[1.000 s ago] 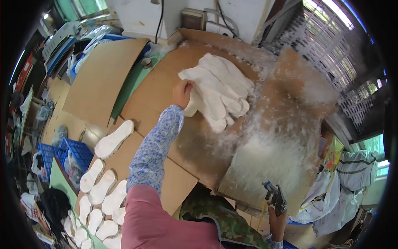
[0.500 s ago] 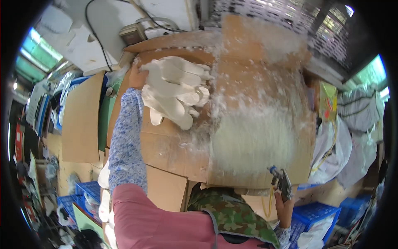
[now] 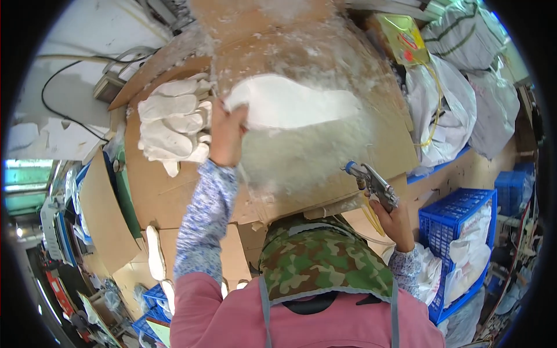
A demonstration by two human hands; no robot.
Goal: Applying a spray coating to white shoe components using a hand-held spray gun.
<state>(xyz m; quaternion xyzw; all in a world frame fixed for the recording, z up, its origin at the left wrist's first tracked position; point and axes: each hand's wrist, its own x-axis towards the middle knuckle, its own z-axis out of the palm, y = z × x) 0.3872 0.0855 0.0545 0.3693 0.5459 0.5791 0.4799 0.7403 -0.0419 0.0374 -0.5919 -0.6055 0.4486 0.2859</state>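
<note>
A white insole (image 3: 293,103) lies crosswise in my left hand (image 3: 228,132), the thumb and fingers pinching its left end. It is over the cardboard (image 3: 390,148), above a pale, whitish coated patch (image 3: 290,155). My right hand (image 3: 397,223) is wrapped round the handle of a metal spray gun (image 3: 376,184), whose blue-ringed nozzle points left toward the patch. A yellow hose hangs from the gun. Left of my left hand, a heap of white insoles (image 3: 168,124) rests on the cardboard.
White bags (image 3: 447,110) and a yellow box (image 3: 400,37) stand beyond the cardboard's right side. A blue crate (image 3: 458,220) holding white bags is at the right. A black cable (image 3: 64,116) loops at the far left. More insoles (image 3: 155,252) lie below the left side.
My left hand has moved right from the heap, bringing an insole over the coated patch. The spray gun remains in my right hand. The whole view has shifted and turned.
</note>
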